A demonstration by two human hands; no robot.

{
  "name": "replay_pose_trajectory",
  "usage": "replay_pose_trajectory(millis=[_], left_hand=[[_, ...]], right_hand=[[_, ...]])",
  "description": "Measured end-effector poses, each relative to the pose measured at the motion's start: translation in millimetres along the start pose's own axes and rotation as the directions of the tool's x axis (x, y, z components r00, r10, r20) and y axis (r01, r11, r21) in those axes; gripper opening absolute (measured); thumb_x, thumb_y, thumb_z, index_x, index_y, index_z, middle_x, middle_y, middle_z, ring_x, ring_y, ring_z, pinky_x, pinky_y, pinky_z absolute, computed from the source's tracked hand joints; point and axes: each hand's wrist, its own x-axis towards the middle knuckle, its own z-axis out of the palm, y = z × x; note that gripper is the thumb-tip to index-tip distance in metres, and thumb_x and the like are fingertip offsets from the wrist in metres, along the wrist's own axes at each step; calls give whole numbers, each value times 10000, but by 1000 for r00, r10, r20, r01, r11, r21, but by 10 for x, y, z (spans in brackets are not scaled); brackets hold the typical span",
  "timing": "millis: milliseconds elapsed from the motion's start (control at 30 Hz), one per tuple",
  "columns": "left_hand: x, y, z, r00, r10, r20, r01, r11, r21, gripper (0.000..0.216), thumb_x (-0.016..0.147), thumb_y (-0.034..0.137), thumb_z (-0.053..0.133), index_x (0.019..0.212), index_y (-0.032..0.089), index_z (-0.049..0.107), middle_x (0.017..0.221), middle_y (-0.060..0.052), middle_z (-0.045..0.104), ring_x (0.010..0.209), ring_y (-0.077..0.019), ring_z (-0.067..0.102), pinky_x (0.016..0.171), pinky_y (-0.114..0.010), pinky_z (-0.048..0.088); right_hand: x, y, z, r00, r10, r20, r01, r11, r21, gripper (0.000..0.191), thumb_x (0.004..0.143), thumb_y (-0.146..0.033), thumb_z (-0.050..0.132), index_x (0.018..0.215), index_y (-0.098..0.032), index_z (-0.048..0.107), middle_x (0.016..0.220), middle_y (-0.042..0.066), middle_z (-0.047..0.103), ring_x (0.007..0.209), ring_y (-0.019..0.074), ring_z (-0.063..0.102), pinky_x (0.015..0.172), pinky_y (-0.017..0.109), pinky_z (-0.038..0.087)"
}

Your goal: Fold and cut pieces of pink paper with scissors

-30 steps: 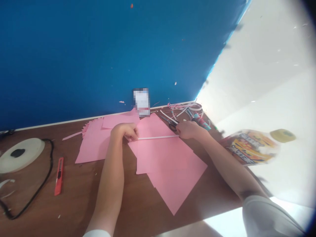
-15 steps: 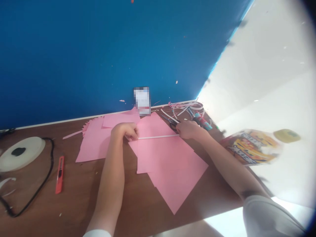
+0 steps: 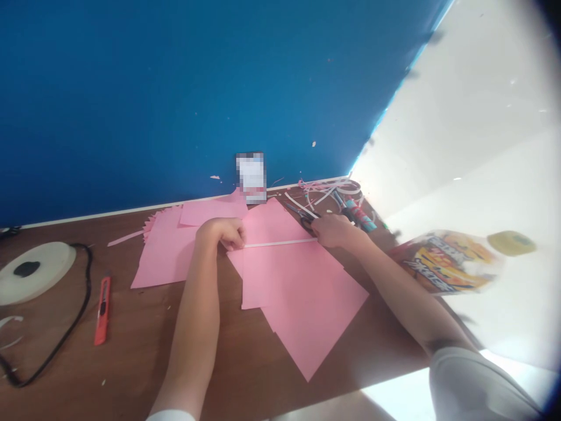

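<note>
A thin white strip runs straight across the overlapping pink paper sheets, stretched between my two hands. My left hand is closed on the strip's left end, fingers curled at the paper's edge. At the other end my right hand is closed on the strip too, knuckles up, beside a pair of dark-handled scissors. The fingertips of both hands are partly hidden. More pink sheets lie left of my left forearm, one with a jagged, fringed edge.
A red box cutter and a round white object with a black cord lie at the left. Curled strips and a blue-red tube sit back right. A yellow-capped bottle is at the right; a blurred-out upright device leans on the blue wall.
Both hands keep their hold on the white strip with hardly any movement. The view has shifted slightly, so objects on the left appear a little further left.
</note>
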Motion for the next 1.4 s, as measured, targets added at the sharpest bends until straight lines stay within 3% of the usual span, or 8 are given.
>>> replay_pose_trajectory(millis=[300,1100,1267,1400], left_hand=[[-88,6,17,998,60,32,-56,992,-110,390,493,285,833,813,142,660,738,-32,665,704,-166,645,710,-301,579],[-221,12,-18,992,120,-48,-125,986,-110,395,536,365,801,824,144,647,793,-32,643,765,-164,620,725,-288,563],[-276,6,-37,988,153,-19,-154,984,-89,386,557,394,796,832,157,666,850,-38,655,795,-166,621,714,-266,554],[-243,19,-23,994,112,-2,-112,991,-78,368,539,349,811,813,150,667,803,-34,649,766,-161,622,685,-254,547]], right_hand=[[-28,-2,-16,1000,-15,-13,15,1000,-10,384,801,-160,494,1143,-194,667,1094,190,662,997,341,635,725,387,500],[17,26,-40,998,52,-20,-51,998,32,327,791,-173,517,1070,-188,687,1125,173,657,1018,332,629,769,392,490],[19,22,-41,998,63,-8,-63,998,29,325,783,-178,533,1068,-187,690,1138,174,651,1026,330,628,780,392,491],[53,15,-9,998,63,-6,-63,998,9,370,764,-175,545,1106,-163,683,1153,195,644,1054,347,618,787,400,491]])
